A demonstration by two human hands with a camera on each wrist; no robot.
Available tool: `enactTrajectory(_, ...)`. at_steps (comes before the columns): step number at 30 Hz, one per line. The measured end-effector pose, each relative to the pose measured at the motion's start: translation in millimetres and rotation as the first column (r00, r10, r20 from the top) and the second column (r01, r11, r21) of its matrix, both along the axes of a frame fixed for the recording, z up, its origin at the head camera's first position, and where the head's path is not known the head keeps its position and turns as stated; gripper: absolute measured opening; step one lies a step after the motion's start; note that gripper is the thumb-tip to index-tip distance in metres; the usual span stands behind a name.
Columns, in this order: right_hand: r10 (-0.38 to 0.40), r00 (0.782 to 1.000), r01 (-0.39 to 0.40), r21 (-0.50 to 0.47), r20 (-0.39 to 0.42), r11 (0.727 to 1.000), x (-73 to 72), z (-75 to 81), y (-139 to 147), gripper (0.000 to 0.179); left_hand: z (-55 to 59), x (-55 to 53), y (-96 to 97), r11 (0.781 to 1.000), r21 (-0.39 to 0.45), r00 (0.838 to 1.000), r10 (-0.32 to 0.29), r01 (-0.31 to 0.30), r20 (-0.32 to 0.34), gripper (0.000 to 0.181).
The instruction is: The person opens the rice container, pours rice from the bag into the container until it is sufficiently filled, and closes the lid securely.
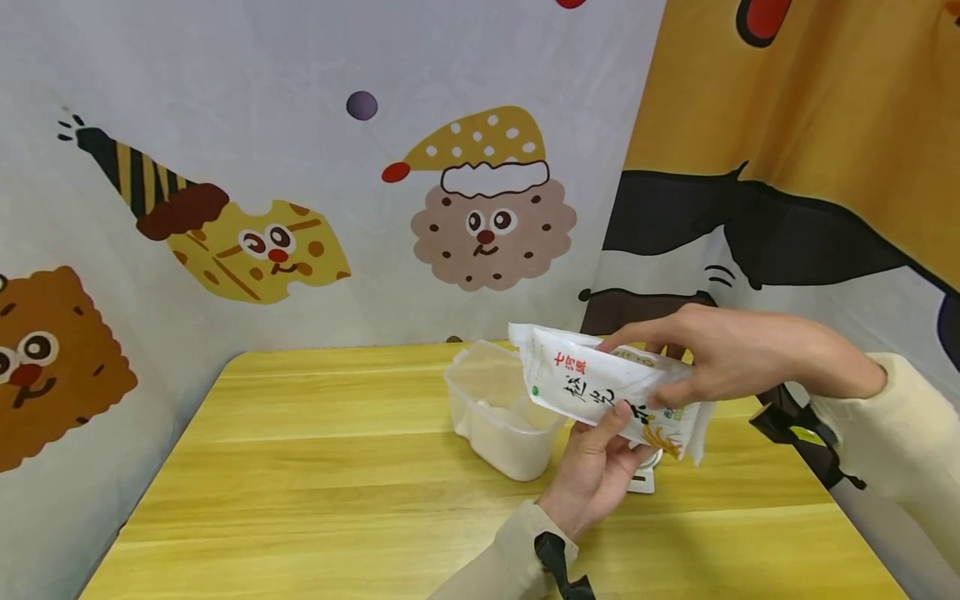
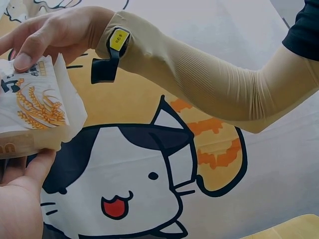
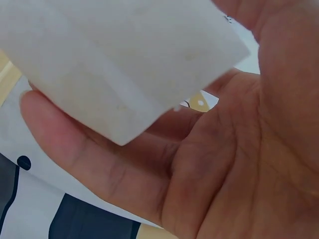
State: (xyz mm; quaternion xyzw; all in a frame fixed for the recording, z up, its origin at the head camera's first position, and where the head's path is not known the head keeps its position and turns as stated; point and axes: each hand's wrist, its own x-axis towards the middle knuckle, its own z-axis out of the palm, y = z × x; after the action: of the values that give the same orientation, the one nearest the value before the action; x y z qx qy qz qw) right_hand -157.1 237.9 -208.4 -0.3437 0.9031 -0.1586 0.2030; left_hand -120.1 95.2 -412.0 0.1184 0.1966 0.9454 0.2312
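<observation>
A white rice bag [image 1: 592, 375] with dark lettering and a printed orange grain ear is held tilted above the table, its left end overlapping the container's rim in the head view. My left hand [image 1: 592, 475] grips it from below, thumb on the printed front. From above, my right hand [image 1: 697, 350] holds the bag's right part between thumb and fingers; the right wrist view shows the bag's pale bottom end [image 3: 119, 64] within that hand. Just left of the bag stands a clear plastic container [image 1: 468, 375] with white contents in its lower part.
The wooden table [image 1: 315, 475] extends left and toward the front. A small white flat item [image 1: 642, 481] lies behind my left hand, mostly hidden. A cartoon-printed curtain [image 1: 300, 100] hangs along the table's back and sides.
</observation>
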Motion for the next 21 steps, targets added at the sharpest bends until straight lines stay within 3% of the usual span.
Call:
enactTrajectory(12, 0.024, 0.998, -0.023, 0.019, -0.055, 1.000, 0.3, 1.5, -1.6, 0.058, 4.8, 1.0, -1.8, 1.000, -0.010, 0.999, 0.027, -0.028, -0.032, 0.032)
enactTrajectory(21, 0.030, 0.997, -0.029, 0.026, -0.066, 0.999, 2.0, 1.1, -5.7, 0.060, 4.4, 1.4, -3.2, 1.000, -0.002, 0.999, 0.002, -0.002, -0.033, 0.039)
